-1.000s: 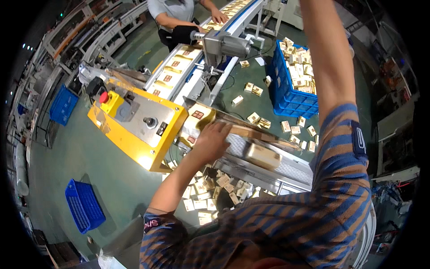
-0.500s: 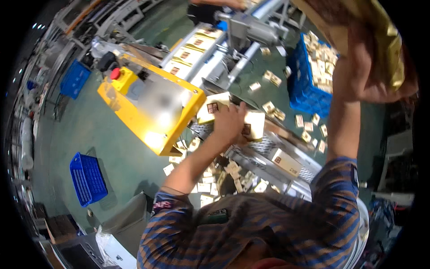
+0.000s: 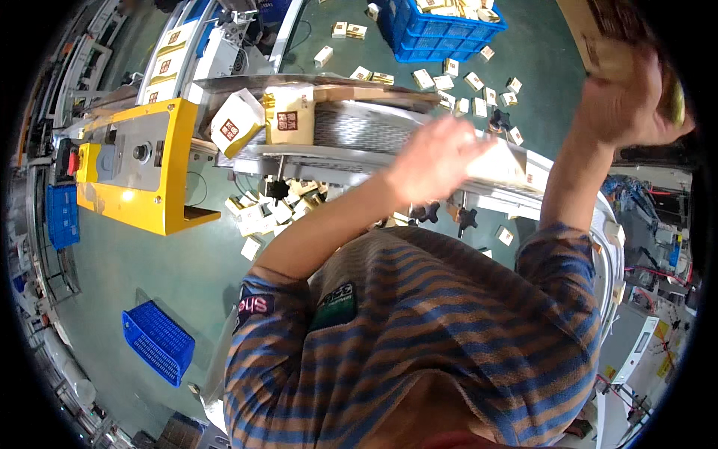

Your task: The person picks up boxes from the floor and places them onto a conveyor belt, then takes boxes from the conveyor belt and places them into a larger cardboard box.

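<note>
A curved conveyor (image 3: 359,127) of grey metal mesh is shown across the upper middle of the frame, with a yellow machine housing (image 3: 142,176) at its left end. Two cream packets (image 3: 265,118), each marked with a red square, are seen lying on the belt at upper centre-left, side by side and touching.

Three blue crates are counted. The crate at the top (image 3: 441,34), right of centre, is filled with small cream boxes; the contents of the crate at lower left (image 3: 157,343) and of the crate at the left edge (image 3: 61,217) cannot be told.

Many small boxes (image 3: 464,81) are scattered on the green floor below the top crate, and a second cluster (image 3: 265,213) is seen under the conveyor; both are too numerous and blurred for an exact count.

The right hand (image 3: 628,105) is raised at the upper right and is closed on a large brown-and-yellow bag (image 3: 609,34), held well above the belt. The left hand (image 3: 437,157) is shown over the belt at centre, fingers loosely spread and blurred; whether anything is held in it cannot be told. The two packets lie to the left of this hand, apart from it, and far from the right hand.
</note>
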Motion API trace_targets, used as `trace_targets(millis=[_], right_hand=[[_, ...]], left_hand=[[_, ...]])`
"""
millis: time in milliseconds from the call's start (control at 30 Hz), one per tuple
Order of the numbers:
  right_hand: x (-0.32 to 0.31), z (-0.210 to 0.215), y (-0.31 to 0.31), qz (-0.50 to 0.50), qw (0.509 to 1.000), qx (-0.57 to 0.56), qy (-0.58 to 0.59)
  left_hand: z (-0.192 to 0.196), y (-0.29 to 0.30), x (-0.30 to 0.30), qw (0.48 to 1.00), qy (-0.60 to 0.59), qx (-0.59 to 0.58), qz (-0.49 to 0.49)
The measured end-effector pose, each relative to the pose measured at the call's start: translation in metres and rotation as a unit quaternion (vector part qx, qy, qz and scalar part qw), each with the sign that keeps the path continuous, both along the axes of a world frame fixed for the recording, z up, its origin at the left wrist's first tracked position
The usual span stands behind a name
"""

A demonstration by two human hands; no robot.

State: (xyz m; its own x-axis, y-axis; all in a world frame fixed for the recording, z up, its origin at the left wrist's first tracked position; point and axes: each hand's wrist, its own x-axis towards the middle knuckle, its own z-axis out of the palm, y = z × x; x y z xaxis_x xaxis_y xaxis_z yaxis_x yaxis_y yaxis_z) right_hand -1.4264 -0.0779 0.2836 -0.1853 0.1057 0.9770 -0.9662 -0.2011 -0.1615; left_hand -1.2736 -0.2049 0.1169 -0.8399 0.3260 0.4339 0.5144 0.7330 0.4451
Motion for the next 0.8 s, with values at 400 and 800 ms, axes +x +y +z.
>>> trace_targets(millis=[400,800], right_hand=[[0.057,-0.102,0.125,-0.037,0.932,-0.100,-0.347],[0.077,-0.122,0.142,-0.065,0.919,-0.052,-0.384]], left_hand=[[-0.024,-0.151,0.021,0.871,-0.362,-0.087,0.321],[0.015,-0.083,0.048,0.943,-0.032,0.010,0.332]])
